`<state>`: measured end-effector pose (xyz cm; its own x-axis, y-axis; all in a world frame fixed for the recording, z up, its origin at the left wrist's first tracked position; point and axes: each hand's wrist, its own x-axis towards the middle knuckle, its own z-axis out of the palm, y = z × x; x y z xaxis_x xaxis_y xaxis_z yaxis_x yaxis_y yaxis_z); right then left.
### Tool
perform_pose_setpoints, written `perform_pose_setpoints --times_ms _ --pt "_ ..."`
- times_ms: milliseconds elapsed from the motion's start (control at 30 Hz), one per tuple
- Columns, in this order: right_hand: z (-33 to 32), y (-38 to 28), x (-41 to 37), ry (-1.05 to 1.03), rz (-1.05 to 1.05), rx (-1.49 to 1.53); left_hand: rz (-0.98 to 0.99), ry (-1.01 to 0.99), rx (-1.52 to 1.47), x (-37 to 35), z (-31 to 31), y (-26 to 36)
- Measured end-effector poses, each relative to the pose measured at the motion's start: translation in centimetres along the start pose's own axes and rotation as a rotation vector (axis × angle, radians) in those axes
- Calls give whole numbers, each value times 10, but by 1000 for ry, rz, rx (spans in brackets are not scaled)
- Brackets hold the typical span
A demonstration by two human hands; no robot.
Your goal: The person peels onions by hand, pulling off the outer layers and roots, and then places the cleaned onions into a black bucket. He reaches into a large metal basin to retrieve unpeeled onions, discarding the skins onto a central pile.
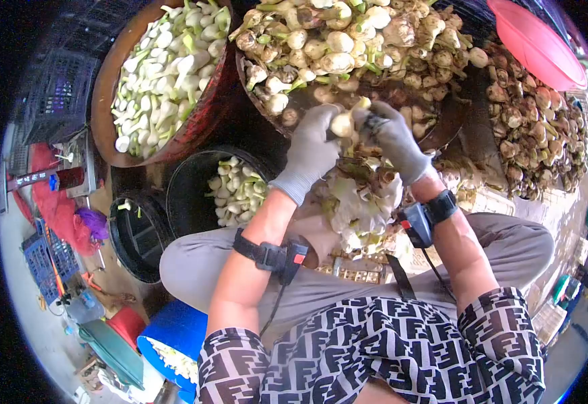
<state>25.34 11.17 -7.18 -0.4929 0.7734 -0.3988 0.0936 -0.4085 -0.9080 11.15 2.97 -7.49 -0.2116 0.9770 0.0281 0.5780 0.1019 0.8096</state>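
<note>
Left hand in a light grey knit glove (311, 149): fingers closed around a pale cream garlic bulb (342, 125), which sits between the two hands over the near edge of a wide round pan (245, 73). Right hand in a light grey glove with dark-stained fingers (394, 140): fingers curled in close at the bulb's right side. Can't tell whether it grips the bulb or something else; the dark patch hides it.

Pan holds a heap of untrimmed, soil-marked garlic (340, 44), piled highest on the far side. Just below the hands, a bunch of loose papery white husks (365, 202) over the lap.

To the left, a big round rusty-red tub (100, 101) full of clean white bulbs (173, 74). Between it and the left forearm, a round black bucket (185, 195) with more white bulbs (235, 192). Right of the pan, a pile of brown dirty bulbs (533, 128), with a pink plastic basin (540, 44) at its far end.
</note>
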Motion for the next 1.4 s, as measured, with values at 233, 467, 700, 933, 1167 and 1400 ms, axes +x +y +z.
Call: perform_pose_setpoints --times_ms 233,467,700,933,1167,1400 --pt "13 -15 -15 87 208 -80 98 -39 -44 -5 4 3" --pt "-7 25 -16 -121 -191 -191 209 -42 -2 -14 10 -13" --pt "-6 16 -23 -20 127 -58 -222 -119 -801 -18 21 -26" --pt "-1 24 -27 27 -180 -434 -341 -155 -829 -14 3 -5" --pt "-1 5 -35 -143 7 -61 -654 -199 -998 -11 7 -17" --pt "6 7 -44 -39 93 9 -209 164 -189 -8 1 -18"
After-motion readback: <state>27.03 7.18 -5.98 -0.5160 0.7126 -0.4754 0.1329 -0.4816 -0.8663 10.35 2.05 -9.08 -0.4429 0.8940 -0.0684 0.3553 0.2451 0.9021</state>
